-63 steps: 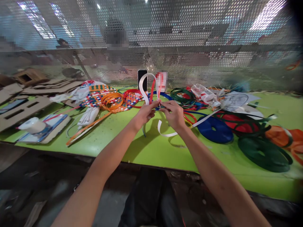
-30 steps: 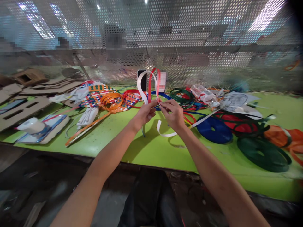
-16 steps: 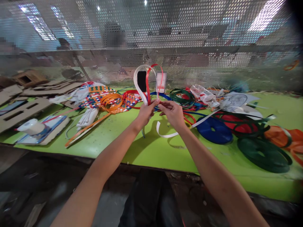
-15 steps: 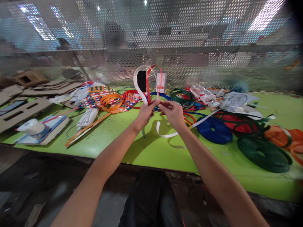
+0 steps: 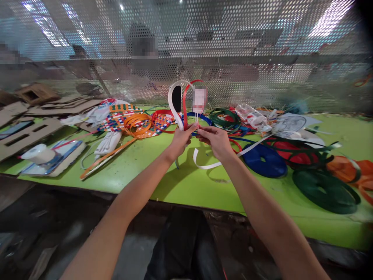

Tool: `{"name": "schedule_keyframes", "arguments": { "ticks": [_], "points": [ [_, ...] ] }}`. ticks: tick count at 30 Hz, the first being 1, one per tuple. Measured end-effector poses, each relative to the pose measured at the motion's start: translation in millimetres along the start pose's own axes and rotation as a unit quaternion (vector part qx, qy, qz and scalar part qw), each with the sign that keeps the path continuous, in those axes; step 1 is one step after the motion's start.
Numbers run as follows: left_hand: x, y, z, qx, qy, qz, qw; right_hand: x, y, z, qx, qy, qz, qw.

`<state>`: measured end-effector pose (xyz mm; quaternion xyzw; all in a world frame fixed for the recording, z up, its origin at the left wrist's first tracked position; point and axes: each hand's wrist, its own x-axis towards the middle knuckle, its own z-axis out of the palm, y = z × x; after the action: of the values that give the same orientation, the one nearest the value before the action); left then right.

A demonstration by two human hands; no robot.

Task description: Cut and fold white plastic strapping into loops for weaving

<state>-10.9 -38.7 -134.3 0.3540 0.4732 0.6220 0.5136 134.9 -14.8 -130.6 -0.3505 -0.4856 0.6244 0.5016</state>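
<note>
My left hand (image 5: 181, 140) is closed on the lower ends of a white strip (image 5: 172, 102) and a red strip (image 5: 184, 102), which rise from it in loops. Close against its fingertips, my right hand (image 5: 215, 139) pinches at the place where the looped ends come down; the small piece between its fingertips is too fine to tell. Below the hands, a curled white strip end (image 5: 204, 167) hangs over the green table (image 5: 186, 190). Behind the loops stand a black phone-like object (image 5: 176, 99) and a pale card-like one (image 5: 199, 99).
Blue (image 5: 264, 160) and dark green (image 5: 325, 190) strip coils lie at right. Orange coils (image 5: 136, 125), woven colored pieces (image 5: 119, 116), a white spool (image 5: 40, 153) and cut cardboard (image 5: 35, 134) are at left. A perforated metal screen (image 5: 233, 74) stands behind.
Both hands have shifted slightly right, with the white and red loops moving along. The red loop's top now leans further right, over the pale card.
</note>
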Motion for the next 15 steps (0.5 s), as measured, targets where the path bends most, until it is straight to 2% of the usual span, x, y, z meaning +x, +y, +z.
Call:
{"name": "schedule_keyframes", "arguments": {
  "ticks": [6, 15],
  "points": [
    [-1.8, -0.7, 1.4, -0.008, 0.001, -0.005, 1.0, 0.7, -0.2, -0.6, 0.002, 0.003, 0.014, 1.0],
    [1.0, -6.4, 0.9, -0.014, 0.01, 0.007, 1.0, -2.0, 0.4, 1.7, -0.038, 0.012, -0.009, 0.999]
  ]
}}
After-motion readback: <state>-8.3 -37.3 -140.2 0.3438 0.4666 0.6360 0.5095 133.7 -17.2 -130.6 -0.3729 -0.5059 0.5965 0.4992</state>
